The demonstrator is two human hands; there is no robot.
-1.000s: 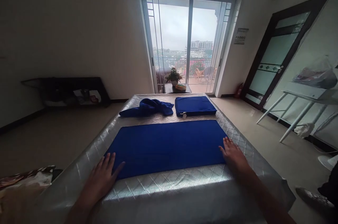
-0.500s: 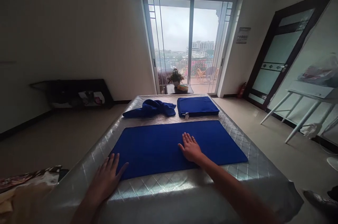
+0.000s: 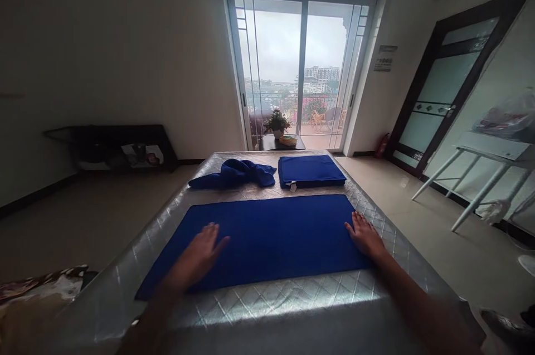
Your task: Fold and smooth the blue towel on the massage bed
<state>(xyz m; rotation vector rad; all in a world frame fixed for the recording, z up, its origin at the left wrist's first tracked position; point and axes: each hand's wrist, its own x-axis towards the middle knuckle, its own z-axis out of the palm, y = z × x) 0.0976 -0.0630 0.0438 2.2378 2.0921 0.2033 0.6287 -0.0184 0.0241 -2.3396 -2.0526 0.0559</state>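
A long blue towel [image 3: 276, 241] lies spread flat across the silver quilted mattress [image 3: 292, 305] in front of me. My left hand [image 3: 196, 257] rests flat on the towel's left part, fingers stretched out. My right hand [image 3: 364, 235] lies flat on the towel's right end, fingers apart, holding nothing. Behind the spread towel sit a crumpled blue towel [image 3: 234, 174] at the left and a neatly folded blue towel [image 3: 310, 170] at the right.
Beyond the mattress a small dark table carries a potted plant [image 3: 276, 121] before the glass balcony doors [image 3: 301, 65]. A low dark shelf [image 3: 112, 149] lines the left wall. A white-legged table [image 3: 480, 168] stands at the right. A patterned cloth [image 3: 37, 288] lies at the lower left.
My right hand slid from the towel's middle out to its right end. My left hand moved from the towel's left edge inward onto the cloth. The towel stays flat.
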